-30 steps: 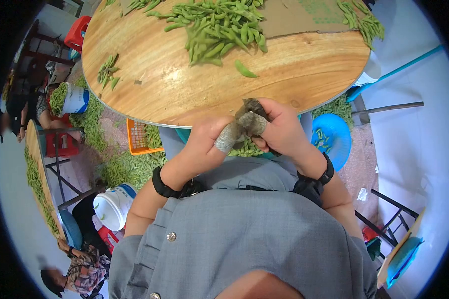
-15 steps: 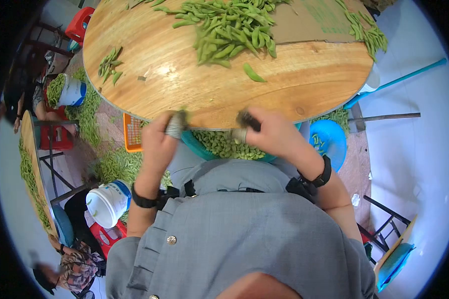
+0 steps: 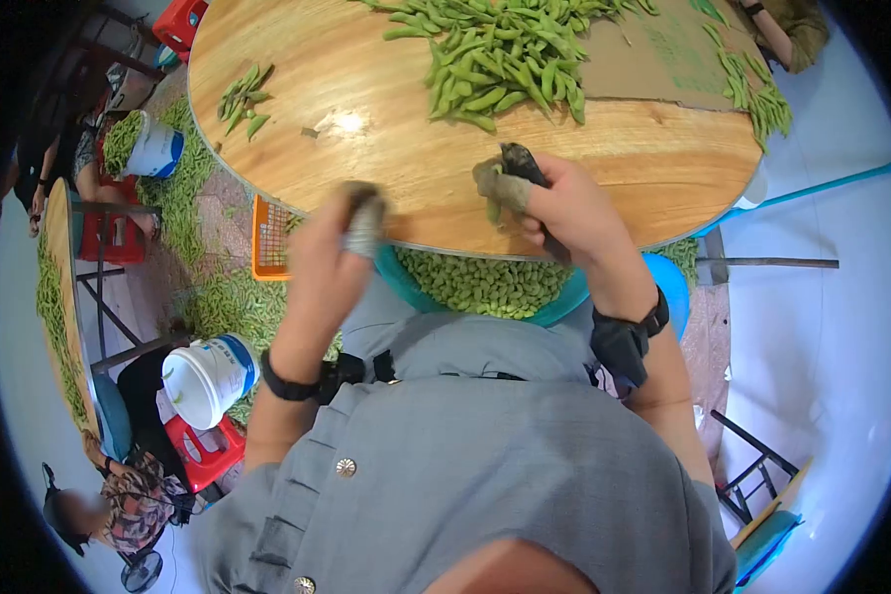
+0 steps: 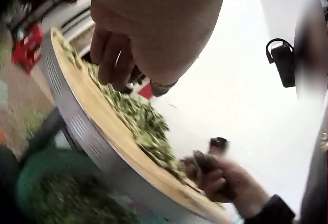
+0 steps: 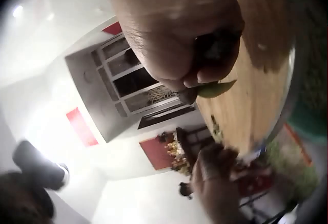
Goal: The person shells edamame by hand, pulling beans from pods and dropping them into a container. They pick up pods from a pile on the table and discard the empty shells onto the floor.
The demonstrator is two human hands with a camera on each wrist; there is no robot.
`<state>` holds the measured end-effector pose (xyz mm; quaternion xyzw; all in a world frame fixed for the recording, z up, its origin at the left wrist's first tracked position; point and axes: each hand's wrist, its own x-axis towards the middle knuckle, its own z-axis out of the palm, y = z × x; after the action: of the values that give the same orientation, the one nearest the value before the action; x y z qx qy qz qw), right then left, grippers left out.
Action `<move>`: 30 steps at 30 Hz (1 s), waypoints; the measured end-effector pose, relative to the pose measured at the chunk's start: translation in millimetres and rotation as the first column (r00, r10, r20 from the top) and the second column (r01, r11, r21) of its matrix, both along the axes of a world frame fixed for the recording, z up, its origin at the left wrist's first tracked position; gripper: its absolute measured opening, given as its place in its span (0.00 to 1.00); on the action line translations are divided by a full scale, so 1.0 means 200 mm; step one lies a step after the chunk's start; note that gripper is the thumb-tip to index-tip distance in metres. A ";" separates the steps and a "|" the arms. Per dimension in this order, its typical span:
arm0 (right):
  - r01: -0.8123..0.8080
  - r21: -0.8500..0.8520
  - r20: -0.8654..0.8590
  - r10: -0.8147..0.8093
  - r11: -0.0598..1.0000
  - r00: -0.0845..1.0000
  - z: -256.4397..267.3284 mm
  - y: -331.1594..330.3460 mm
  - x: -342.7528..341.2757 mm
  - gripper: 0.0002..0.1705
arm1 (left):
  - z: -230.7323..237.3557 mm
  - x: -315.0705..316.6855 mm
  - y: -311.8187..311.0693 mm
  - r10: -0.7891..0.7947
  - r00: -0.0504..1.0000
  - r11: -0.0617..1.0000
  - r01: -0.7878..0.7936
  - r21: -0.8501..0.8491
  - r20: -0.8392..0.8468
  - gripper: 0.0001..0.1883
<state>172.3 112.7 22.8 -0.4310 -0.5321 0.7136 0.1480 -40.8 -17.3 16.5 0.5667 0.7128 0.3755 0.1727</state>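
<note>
My right hand point(image 3: 586, 210) pinches a green soybean pod point(image 5: 218, 89) between thumb and forefinger, just above the table's near edge. Grey and black coverings wrap those fingertips, and something dark shows within the curled palm in the right wrist view. My left hand point(image 3: 325, 259), blurred, is apart from it to the left, with a silvery wrap on the thumb; its fingers hang loosely bent in the left wrist view, nothing visible in them. Below both hands, a green basin point(image 3: 402, 279) on the lap holds many shelled beans point(image 3: 485, 285).
A heap of pods point(image 3: 505, 69) lies on the wooden table point(image 3: 317, 178), partly beside flat cardboard point(image 3: 653, 64). An orange basket point(image 3: 269, 238), a white bucket point(image 3: 208, 381) and a blue basin point(image 3: 669, 287) stand below. Pods cover floor at left. Other people sit nearby.
The hands came apart from their joined position over the basin. My right hand rose over the table and now pinches a pod; the left moved left. The single pod before the heap is gone from there.
</note>
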 end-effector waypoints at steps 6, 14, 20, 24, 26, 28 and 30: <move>-0.037 -0.111 -0.376 -0.008 0.993 0.927 -0.06 -0.10 0.07 0.13 | -0.11 0.18 0.17 -0.023 -0.081 0.798 0.598 0.067 0.996 0.13; 0.014 0.179 -0.092 0.002 0.984 0.996 0.03 -0.23 0.13 0.21 | -0.06 0.23 0.15 -0.026 0.480 0.933 0.326 -0.151 0.877 0.06; -0.066 0.303 -0.023 0.077 0.951 0.997 -0.02 -0.23 0.12 0.24 | -0.12 0.26 0.14 -0.179 0.721 0.960 0.278 -0.043 0.670 0.06; -0.025 0.165 -0.138 0.048 0.986 0.989 -0.04 -0.23 0.12 0.25 | -0.12 0.25 0.13 -0.345 0.893 0.938 0.343 0.060 0.289 0.07; -0.006 0.061 -0.170 0.016 0.998 0.985 -0.06 -0.23 0.11 0.25 | -0.11 0.25 0.12 -0.370 0.929 0.926 0.366 0.094 0.029 0.07; 0.010 -0.040 -0.201 -0.018 0.999 0.979 -0.04 -0.23 0.11 0.26 | -0.10 0.25 0.13 -0.354 0.928 0.907 0.371 0.200 -0.116 0.04; 0.001 -0.349 -0.267 -0.101 0.937 0.958 0.01 -0.23 0.12 0.25 | -0.08 0.21 0.13 -0.319 0.828 0.937 0.350 0.020 0.462 0.04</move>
<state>195.5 66.0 25.0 -0.3583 -0.3607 0.8456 0.1627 2.2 8.1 0.3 0.5721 0.5535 0.4387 0.4171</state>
